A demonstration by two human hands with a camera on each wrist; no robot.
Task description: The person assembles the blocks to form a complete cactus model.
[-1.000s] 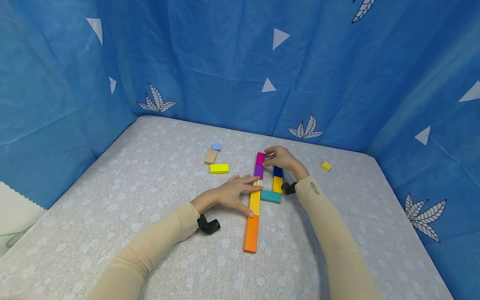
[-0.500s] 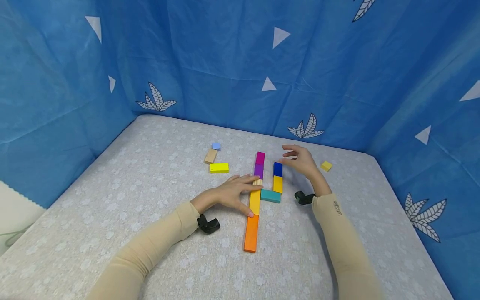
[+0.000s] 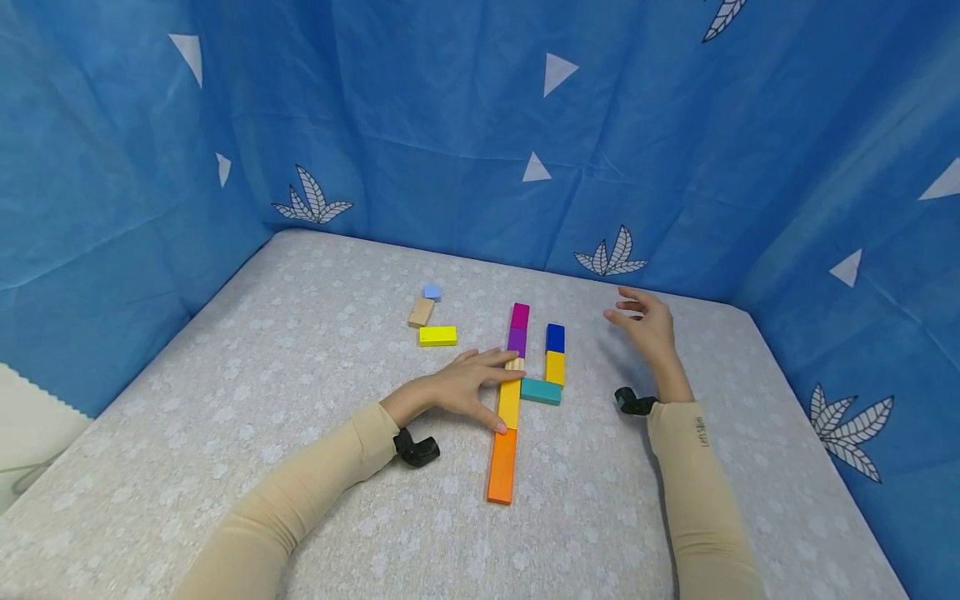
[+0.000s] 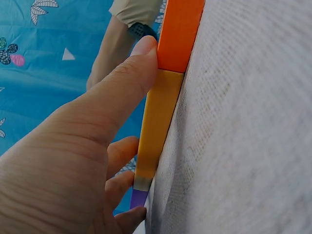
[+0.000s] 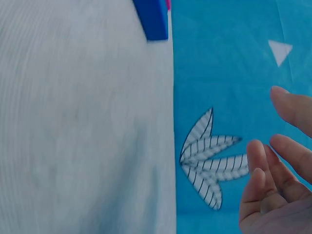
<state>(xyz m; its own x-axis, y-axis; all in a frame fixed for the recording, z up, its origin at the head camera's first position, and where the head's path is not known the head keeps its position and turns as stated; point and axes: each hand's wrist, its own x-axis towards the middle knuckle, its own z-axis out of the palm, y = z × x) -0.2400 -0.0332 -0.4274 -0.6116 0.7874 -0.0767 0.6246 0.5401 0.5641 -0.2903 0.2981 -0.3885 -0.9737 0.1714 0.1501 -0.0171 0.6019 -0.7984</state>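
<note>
My left hand (image 3: 468,387) rests with spread fingers on a straight row of blocks. From far to near run a magenta block (image 3: 521,316), a purple block (image 3: 517,340), a pale block partly covered by fingers, an amber block (image 4: 162,112) and an orange block (image 3: 502,471). The left thumb (image 4: 145,48) lies at the seam of amber and orange. Right of the row, a teal block (image 3: 541,392) juts sideways, with a yellow block (image 3: 555,367) and a dark blue block (image 3: 555,337) leading away from it. My right hand (image 3: 648,333) hovers farther right, fingers loosely bent and holding nothing.
Left of the row lie a bright yellow block (image 3: 438,337), a tan wooden block (image 3: 422,312) and a small light blue block (image 3: 432,292). A patterned cloth (image 3: 360,533) covers the table. Blue curtains (image 3: 450,125) rise along its back and sides.
The right hand has moved right, away from the magenta and dark blue blocks, to where a small yellow block was visible; that block is now hidden behind it. The left hand stays put.
</note>
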